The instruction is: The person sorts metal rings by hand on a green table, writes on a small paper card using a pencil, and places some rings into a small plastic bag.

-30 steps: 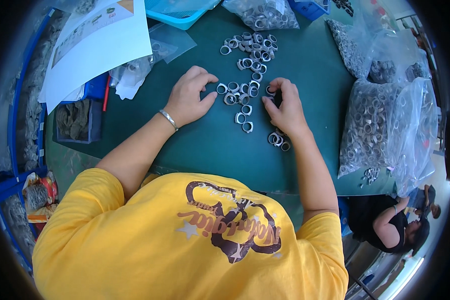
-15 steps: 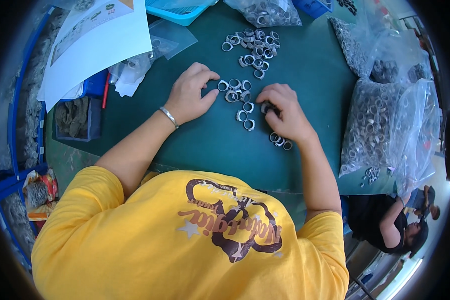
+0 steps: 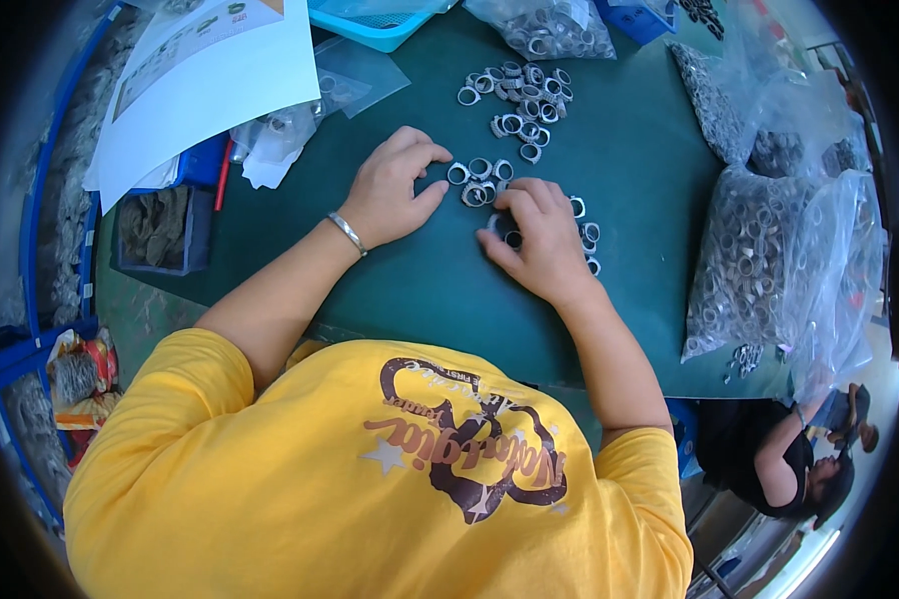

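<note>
Silvery metal rings lie on the green table. My left hand [image 3: 402, 190] rests left of a small cluster of rings [image 3: 479, 180], its index fingertip close to the leftmost one. Its thumb and fingers are apart with nothing between them. Just right of that cluster, my right hand [image 3: 541, 240] reaches over a couple of rings [image 3: 511, 239], with thumb and index finger parted around them. Part of these rings is hidden under the fingers. Several more rings [image 3: 590, 234] lie along the right side of this hand. Farther back sits a larger heap of rings [image 3: 532, 88].
Clear bags full of rings [image 3: 744, 255] stand at the right, with small metal pieces [image 3: 745, 359] beside them. Another bag [image 3: 549, 30] and a turquoise basket [image 3: 380, 32] are at the back. Left are a paper sheet [image 3: 210, 95], red pen [image 3: 224, 175] and bin [image 3: 198, 240]. A person sits far right.
My right hand has moved left, onto the rings nearest the cluster, and its thumb and index finger have parted. Rings now show at its right side. My left hand stays by the cluster.
</note>
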Available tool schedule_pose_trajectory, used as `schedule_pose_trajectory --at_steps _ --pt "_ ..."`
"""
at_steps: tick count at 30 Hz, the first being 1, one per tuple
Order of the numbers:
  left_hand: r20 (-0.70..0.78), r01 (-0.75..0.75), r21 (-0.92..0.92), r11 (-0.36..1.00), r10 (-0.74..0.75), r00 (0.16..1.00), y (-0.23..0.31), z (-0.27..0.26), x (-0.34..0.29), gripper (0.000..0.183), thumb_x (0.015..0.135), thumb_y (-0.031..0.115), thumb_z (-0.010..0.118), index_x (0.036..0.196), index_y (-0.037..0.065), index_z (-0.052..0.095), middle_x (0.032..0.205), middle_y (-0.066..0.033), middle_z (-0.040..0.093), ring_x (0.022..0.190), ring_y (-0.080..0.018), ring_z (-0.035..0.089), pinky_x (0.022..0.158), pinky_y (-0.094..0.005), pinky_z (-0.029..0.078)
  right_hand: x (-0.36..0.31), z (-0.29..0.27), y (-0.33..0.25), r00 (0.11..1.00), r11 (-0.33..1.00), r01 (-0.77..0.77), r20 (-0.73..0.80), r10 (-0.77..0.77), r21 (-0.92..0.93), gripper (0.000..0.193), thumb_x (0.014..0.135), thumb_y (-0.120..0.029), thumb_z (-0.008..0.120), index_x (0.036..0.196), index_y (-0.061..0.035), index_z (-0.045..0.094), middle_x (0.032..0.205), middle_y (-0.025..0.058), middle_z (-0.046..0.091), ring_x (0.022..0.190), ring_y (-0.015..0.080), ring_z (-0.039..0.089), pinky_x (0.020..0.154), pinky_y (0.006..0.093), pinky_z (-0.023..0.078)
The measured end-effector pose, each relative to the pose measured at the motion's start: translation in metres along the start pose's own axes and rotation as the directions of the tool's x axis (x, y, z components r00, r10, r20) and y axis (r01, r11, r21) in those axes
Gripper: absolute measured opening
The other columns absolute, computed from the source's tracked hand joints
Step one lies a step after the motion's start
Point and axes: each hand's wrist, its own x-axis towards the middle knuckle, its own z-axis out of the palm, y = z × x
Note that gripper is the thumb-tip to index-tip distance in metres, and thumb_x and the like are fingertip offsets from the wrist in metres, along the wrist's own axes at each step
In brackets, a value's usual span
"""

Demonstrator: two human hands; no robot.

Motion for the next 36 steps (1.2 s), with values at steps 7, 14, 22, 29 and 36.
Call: schedule_pose_trajectory --at_steps 7,14,22,29,36 --pt "-0.001 0.010 0.004 1.000 -0.010 1.000 -0.001 0.000 -0.001 0.023 0.075 0.009 0.069 0.097 0.005 0.064 0.095 -0.0083 0.056 0.072 -0.0203 0.058 0.066 -0.0322 0.049 0.010 -0.005 0.003 0.998 0.993 -0.066 -0.002 0.066 -0.099 0.022 0.066 -0.010 0.071 0.082 -0.0055 0.055 0.092 0.0102 0.057 0.086 0.0296 0.054 0.078 0.0408 0.044" --pt "0.014 0.005 0.000 1.000 -0.005 1.000 0.000 -0.001 -0.002 0.025 0.074 0.010 0.069 0.099 0.006 0.064 0.096 -0.0087 0.057 0.079 -0.0237 0.059 0.071 -0.0345 0.049 0.018 0.003 0.009 0.998 0.998 -0.055 0.032 0.055 -0.013 0.029 0.066 -0.011 0.070 0.093 -0.0047 0.060 0.100 0.0100 0.057 0.091 0.0293 0.054 0.082 0.0406 0.043" --pt "0.082 -0.152 0.044 0.987 0.148 0.986 -0.003 0.000 -0.003 0.017 0.074 0.013 0.072 0.089 0.007 0.067 0.093 -0.0081 0.059 0.087 -0.0266 0.057 0.075 -0.0373 0.047 0.024 0.005 -0.005 0.996 0.999 -0.025 0.080 0.029 -0.046 0.028 0.070 -0.019 0.073 0.095 -0.0093 0.065 0.095 0.0084 0.057 0.091 0.0267 0.054 0.078 0.0398 0.042" --pt "0.246 -0.236 -0.096 0.967 0.253 0.936 0.018 0.010 -0.016 0.016 0.074 0.013 0.073 0.089 0.009 0.067 0.091 -0.0062 0.059 0.088 -0.0244 0.057 0.080 -0.0361 0.043 0.001 -0.026 0.003 0.948 0.996 -0.008 0.317 -0.020 0.087 0.022 0.069 -0.014 0.073 0.090 -0.0091 0.066 0.092 0.0077 0.055 0.088 0.0266 0.053 0.075 0.0381 0.042" --pt "0.063 -0.069 0.023 0.997 0.068 0.996 0.018 0.033 0.016 0.041 0.076 -0.001 0.067 0.114 0.004 0.054 0.105 -0.0145 0.052 0.084 -0.0256 0.060 0.075 -0.0343 0.050 0.026 -0.002 0.019 0.978 0.981 -0.182 -0.120 0.173 -0.073 0.020 0.074 -0.012 0.071 0.092 -0.0061 0.066 0.105 0.0144 0.058 0.099 0.0341 0.053 0.083 0.0406 0.046"
